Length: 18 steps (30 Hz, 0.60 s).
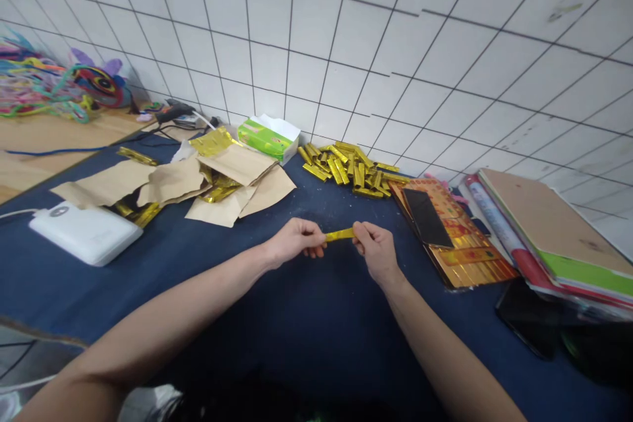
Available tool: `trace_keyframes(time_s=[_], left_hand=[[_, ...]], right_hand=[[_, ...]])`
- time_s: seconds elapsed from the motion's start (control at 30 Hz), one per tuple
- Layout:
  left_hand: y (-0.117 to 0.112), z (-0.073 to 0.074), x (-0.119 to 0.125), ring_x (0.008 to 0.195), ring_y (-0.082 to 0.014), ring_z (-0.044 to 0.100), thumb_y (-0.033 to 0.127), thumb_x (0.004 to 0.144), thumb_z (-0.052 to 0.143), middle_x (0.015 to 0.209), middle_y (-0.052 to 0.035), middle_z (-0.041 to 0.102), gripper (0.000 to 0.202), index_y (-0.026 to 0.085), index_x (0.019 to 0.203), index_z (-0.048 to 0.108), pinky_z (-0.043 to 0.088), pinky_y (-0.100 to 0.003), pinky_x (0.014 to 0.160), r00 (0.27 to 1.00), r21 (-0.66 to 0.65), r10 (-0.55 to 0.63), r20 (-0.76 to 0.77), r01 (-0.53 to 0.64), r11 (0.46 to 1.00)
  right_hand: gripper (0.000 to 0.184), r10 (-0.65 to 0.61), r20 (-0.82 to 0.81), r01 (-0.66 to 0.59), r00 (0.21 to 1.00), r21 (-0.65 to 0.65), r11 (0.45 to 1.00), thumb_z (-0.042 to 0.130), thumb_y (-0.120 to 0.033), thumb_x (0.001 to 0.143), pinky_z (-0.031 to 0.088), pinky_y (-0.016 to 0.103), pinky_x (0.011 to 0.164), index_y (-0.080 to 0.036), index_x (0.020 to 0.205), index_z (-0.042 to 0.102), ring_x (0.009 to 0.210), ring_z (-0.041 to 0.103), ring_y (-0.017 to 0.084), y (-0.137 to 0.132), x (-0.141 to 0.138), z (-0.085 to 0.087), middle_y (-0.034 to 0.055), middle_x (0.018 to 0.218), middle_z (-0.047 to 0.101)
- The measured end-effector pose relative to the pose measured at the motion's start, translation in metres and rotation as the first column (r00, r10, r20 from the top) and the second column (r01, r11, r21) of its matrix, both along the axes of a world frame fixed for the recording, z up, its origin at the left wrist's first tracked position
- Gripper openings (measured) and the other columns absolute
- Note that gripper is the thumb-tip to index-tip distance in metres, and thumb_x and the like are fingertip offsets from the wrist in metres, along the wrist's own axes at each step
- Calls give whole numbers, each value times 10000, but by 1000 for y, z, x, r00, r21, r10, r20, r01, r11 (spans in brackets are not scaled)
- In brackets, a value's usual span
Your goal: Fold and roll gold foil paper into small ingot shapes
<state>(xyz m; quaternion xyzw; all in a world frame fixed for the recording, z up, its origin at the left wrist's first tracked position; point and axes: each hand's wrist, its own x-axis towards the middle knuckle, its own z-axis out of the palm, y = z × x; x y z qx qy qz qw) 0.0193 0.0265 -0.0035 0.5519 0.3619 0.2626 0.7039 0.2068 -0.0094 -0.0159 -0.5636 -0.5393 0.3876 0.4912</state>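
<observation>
Carefully, left hand [295, 242] and right hand [376, 252] pinch opposite ends of a gold foil strip [340, 235], held level; folded gold sticks [346, 168] lie at 12 o'clock.

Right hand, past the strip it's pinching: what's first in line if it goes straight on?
Past the held strip, the right hand likely meets the pile of gold strips first, though depth is hard to judge from this view.

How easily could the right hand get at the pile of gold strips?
Probably easily: only blue table cover lies between the right hand and the gold pile, though that hand now pinches a gold strip.
</observation>
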Motion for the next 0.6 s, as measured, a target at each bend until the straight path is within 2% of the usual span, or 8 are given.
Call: trace_keyframes(time_s=[0.07, 0.13, 0.23, 0.3, 0.37, 0.43, 0.6], left_hand=[[6, -3, -1, 458, -69, 513, 401, 656, 666, 541, -23, 620, 291, 131, 600, 574, 355, -192, 475, 985, -54, 159, 67, -156, 986], [10, -6, -3, 438, -62, 482, 386, 628, 689, 510, -6, 587, 292, 134, 576, 551, 344, -196, 470, 957, -101, 270, 110, -259, 960], [12, -8, -3, 425, -51, 441, 352, 610, 703, 483, 21, 537, 274, 133, 566, 546, 326, -198, 468, 952, -110, 275, 130, -262, 959], [10, -8, -1, 437, -52, 440, 338, 618, 698, 485, 25, 532, 259, 130, 565, 553, 321, -199, 477, 971, -63, 209, 115, -203, 977], [5, -7, 3, 455, -58, 454, 317, 625, 691, 486, 25, 537, 236, 128, 567, 561, 324, -202, 488, 989, -8, 124, 86, -123, 992], [0, -5, 6, 458, -59, 455, 291, 632, 680, 479, 32, 532, 216, 129, 559, 556, 328, -204, 493, 996, 12, 55, 75, -56, 998], [-7, -3, 11, 461, -59, 455, 277, 641, 667, 484, 33, 540, 216, 131, 543, 543, 325, -207, 493, 996, 28, 48, 74, -51, 998]], right_hand=[[408, 99, -32, -101, 995, -96, 990, 517, -482, 789, 193, 233, 384, -187, 509, 476, 362, 276, 67, -2, -4, -1, -64, 387, 351], [393, 276, -32, -276, 961, -215, 937, 522, -472, 785, 226, 219, 383, -178, 524, 506, 358, 317, 64, -5, -8, 0, -57, 396, 402], [375, 506, -60, -494, 860, -344, 799, 530, -466, 782, 303, 201, 410, -166, 556, 538, 385, 398, 67, -9, -12, 4, -45, 428, 466], [389, 558, -101, -554, 824, -353, 754, 504, -496, 793, 335, 199, 426, -160, 606, 562, 414, 448, 74, -10, -12, 6, -29, 474, 515], [434, 552, -121, -558, 825, -333, 760, 453, -544, 805, 338, 201, 422, -156, 661, 584, 428, 467, 81, -10, -13, 6, -17, 511, 539], [451, 521, -82, -517, 849, -327, 791, 452, -560, 799, 313, 201, 405, -152, 671, 597, 413, 432, 76, -9, -14, 5, -29, 491, 503], [381, 467, 31, -434, 884, -321, 842, 533, -484, 779, 258, 206, 413, -148, 608, 593, 415, 336, 60, -11, -21, 3, -59, 451, 392]])
